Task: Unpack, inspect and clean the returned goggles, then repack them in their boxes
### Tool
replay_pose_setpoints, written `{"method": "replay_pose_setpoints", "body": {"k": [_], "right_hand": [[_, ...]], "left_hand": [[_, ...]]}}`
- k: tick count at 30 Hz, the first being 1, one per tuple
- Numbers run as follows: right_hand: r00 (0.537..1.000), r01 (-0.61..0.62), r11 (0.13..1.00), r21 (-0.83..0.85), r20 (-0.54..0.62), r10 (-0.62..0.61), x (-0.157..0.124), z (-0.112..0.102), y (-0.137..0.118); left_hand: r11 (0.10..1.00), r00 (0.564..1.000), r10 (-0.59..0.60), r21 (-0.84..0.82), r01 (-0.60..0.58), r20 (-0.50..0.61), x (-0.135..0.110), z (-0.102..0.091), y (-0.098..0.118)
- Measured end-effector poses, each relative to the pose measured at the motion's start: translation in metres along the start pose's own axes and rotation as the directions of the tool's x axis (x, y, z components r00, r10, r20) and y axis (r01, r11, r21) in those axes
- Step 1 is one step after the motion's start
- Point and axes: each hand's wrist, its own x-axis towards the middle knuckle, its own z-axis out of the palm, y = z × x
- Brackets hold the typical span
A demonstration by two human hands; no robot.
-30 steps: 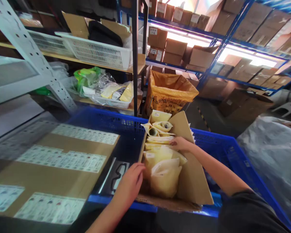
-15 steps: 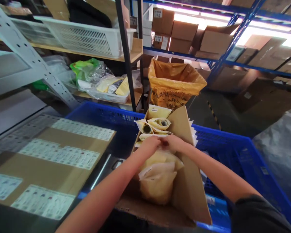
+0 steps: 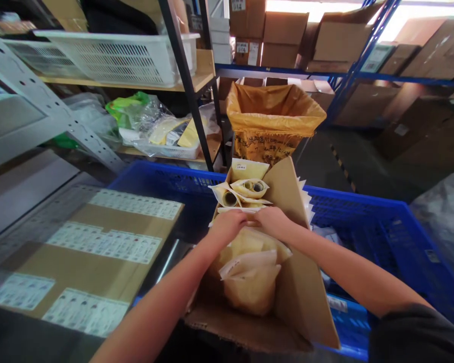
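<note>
An open cardboard box stands in front of me, packed with yellowish paper envelopes. My left hand and my right hand meet over the middle of it. Both have their fingers bent and closed on the top edge of a paper envelope; the fingertips are partly hidden. Just nearer to me, a bulging paper envelope sits upright in the box. Beyond my hands, rolled envelopes show their round open ends, and a labelled envelope stands at the far end.
The box rests over a large blue crate. To the left lies a cardboard sheet covered with printed labels. A bin with an orange liner stands behind. Shelving with a white basket and racks of cartons fill the background.
The view has tilted slightly downward and shifted. My hands stay together at the same place in the box, with the right fingers a little more bent over the envelope edge.
</note>
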Motion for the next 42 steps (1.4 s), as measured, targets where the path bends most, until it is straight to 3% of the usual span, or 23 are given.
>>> {"method": "replay_pose_setpoints", "body": {"k": [5, 8, 11, 15, 18, 22, 26, 30, 36, 42], "right_hand": [[0.998, -0.057, 0.994, -0.095, -0.02, 0.056, -0.011, 0.003, -0.005], [0.997, -0.077, 0.986, -0.151, -0.036, 0.072, -0.011, 0.01, -0.008], [0.997, -0.063, 0.974, -0.217, -0.056, 0.052, -0.01, 0.014, -0.017], [0.995, 0.07, 0.956, -0.285, -0.041, -0.086, -0.01, 0.012, -0.031], [0.988, 0.142, 0.943, -0.302, -0.013, -0.153, -0.004, 0.01, -0.036], [0.983, 0.182, 0.942, -0.283, 0.034, -0.18, 0.008, 0.015, -0.042], [0.971, 0.237, 0.951, -0.198, 0.08, -0.225, 0.009, 0.026, -0.053], [0.951, 0.293, 0.954, -0.065, 0.121, -0.284, 0.002, 0.03, -0.056], [0.981, 0.19, 0.98, 0.062, 0.024, -0.192, 0.028, 0.021, -0.052], [0.996, 0.048, 0.999, 0.023, -0.078, -0.046, 0.047, 0.026, -0.068]], "left_hand": [[0.995, 0.997, -0.066, 0.078, 0.069, -0.044, -0.041, -0.016, -0.043], [0.988, 0.994, -0.091, 0.117, 0.098, -0.067, -0.06, -0.017, -0.054], [0.988, 0.995, -0.05, 0.139, 0.062, -0.085, -0.064, -0.008, -0.045], [0.992, 0.993, 0.045, 0.123, -0.032, -0.105, -0.056, 0.007, -0.036], [0.994, 0.99, 0.045, 0.1, -0.032, -0.132, -0.055, 0.012, -0.04], [0.993, 0.972, -0.094, 0.052, 0.107, -0.216, -0.057, 0.011, -0.039], [0.964, 0.917, -0.266, -0.055, 0.261, -0.297, -0.055, 0.01, -0.027], [0.932, 0.879, -0.353, -0.2, 0.302, -0.321, -0.052, 0.017, -0.022], [0.907, 0.891, -0.345, -0.348, 0.235, -0.296, -0.058, 0.035, -0.025], [0.894, 0.902, -0.323, -0.406, 0.192, -0.285, -0.063, 0.043, -0.021]]}}
